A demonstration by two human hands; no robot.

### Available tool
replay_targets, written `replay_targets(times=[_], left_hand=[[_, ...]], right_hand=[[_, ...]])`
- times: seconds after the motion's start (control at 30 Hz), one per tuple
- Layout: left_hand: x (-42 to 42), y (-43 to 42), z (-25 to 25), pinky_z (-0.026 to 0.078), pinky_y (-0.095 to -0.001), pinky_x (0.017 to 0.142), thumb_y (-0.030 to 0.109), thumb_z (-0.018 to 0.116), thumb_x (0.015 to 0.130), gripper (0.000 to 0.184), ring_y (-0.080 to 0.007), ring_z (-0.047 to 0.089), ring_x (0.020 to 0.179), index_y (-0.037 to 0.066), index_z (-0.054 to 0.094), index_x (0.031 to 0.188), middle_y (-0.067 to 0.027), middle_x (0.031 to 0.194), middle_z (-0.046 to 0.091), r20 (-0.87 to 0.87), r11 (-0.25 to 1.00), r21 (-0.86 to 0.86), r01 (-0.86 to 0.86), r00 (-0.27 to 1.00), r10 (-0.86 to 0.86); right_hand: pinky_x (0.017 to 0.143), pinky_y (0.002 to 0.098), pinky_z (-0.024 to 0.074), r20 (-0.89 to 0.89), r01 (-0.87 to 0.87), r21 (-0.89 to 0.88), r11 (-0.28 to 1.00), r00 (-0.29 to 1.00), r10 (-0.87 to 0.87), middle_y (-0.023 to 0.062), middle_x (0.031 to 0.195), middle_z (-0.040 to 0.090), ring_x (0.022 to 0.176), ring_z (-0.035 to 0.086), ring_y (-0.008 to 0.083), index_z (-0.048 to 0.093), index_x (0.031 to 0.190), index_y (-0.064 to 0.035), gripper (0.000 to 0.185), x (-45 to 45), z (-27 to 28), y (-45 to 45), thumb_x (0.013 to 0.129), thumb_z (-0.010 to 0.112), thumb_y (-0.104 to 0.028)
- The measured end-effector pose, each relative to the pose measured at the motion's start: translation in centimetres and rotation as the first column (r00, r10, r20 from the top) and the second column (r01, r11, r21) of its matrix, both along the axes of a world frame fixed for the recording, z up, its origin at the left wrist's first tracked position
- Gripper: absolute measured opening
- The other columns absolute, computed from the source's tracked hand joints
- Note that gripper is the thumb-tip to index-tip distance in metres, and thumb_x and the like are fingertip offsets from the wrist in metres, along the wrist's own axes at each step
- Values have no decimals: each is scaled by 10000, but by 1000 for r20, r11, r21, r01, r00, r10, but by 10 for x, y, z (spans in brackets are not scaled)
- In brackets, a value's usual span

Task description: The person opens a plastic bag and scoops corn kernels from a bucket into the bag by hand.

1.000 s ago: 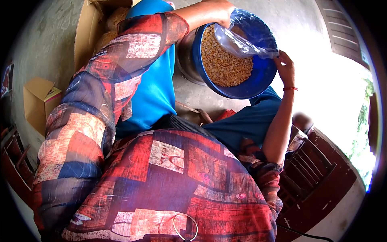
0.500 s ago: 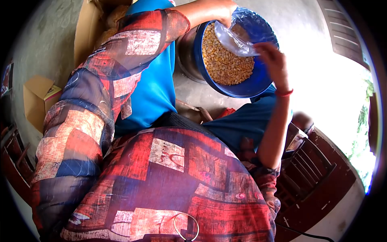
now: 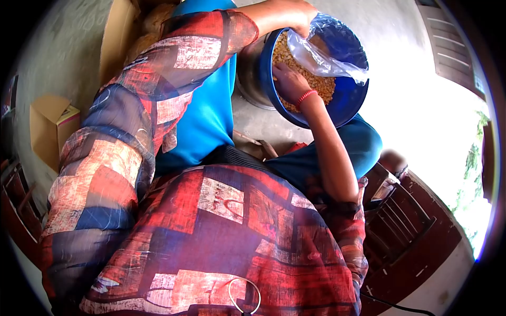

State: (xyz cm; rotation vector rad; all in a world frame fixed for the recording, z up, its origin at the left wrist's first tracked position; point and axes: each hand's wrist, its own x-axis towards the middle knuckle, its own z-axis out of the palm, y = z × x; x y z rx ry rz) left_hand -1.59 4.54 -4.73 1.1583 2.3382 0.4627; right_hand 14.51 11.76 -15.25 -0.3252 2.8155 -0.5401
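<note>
Left hand (image 3: 302, 20) was clamped on the clear bag (image 3: 317, 59) over the blue tub (image 3: 352, 102), probably to keep it off the grain (image 3: 323, 88); right hand (image 3: 290, 84) was down at the grain inside the tub, couldn't tell if closed on any

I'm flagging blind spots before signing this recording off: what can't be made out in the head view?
Head view:
Left hand: exact grip on the clear plastic, hidden by the hand itself.
Right hand: whether it grasps grains; its own back covers the palm.
Large cardboard box: contents, partly behind the sleeve and past the top edge.
Bright area: detail, lost to glare.
</note>
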Motion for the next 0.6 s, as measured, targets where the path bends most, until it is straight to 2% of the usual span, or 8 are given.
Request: replay_targets(times=[0.07,0.17,0.23,0.3,0.37,0.43,0.47,0.6], left_hand=[[-1,0,-3,488,-372,699,205,697,548,343,-288,613,811,55,654,854,-170,840,627,-3,1000,15,13,1000,-13],[-4,3,-9,488,-371,695,203,695,550,316,-290,614,800,47,657,822,-173,818,627,-27,998,59,38,999,-36],[-5,7,-11,489,-370,692,201,695,549,314,-292,614,793,41,657,817,-174,816,627,-28,999,-36,17,999,-18],[-5,5,-15,489,-370,691,201,694,549,313,-295,614,789,38,656,814,-175,812,627,-36,1000,11,30,999,-29],[-6,3,-13,488,-370,694,199,695,546,319,-297,613,789,37,655,818,-179,812,625,-22,996,64,64,998,-62],[-6,4,-14,486,-374,699,199,694,544,325,-298,612,795,38,655,824,-183,813,623,-36,994,76,85,996,-82],[-7,5,-15,486,-374,703,201,694,543,329,-298,611,800,40,655,826,-183,819,623,-31,995,68,79,997,-77],[-8,6,-16,488,-374,712,207,694,537,346,-298,610,818,43,653,838,-183,841,624,-32,996,51,69,997,-68]], right_hand=[[780,410,445,302,-56,33,998,952,44,163,952,569,906,557,328,564,1000,-107,243,8,9,3,780,502,-190],[761,412,448,429,-63,36,997,903,41,181,902,594,858,575,332,586,963,-98,240,20,11,11,785,502,-235],[755,414,450,395,-38,-11,999,918,40,190,867,607,836,584,333,616,899,-92,232,22,15,15,785,505,-260],[749,417,453,560,-73,49,996,828,33,192,847,608,836,581,342,629,872,-85,225,20,21,21,787,503,-252],[675,387,484,550,-60,-63,996,831,85,182,798,614,737,611,308,627,848,-56,213,18,30,29,793,507,-224],[567,340,499,717,179,-129,975,697,-33,169,753,614,607,621,235,617,845,-41,184,10,63,27,798,515,-187],[463,270,479,720,270,-217,938,693,-33,112,703,606,503,588,142,605,835,-19,188,12,60,34,811,531,-190],[446,199,455,837,476,-335,813,547,25,18,670,562,516,553,77,582,837,-3,245,15,68,49,832,538,-244]])
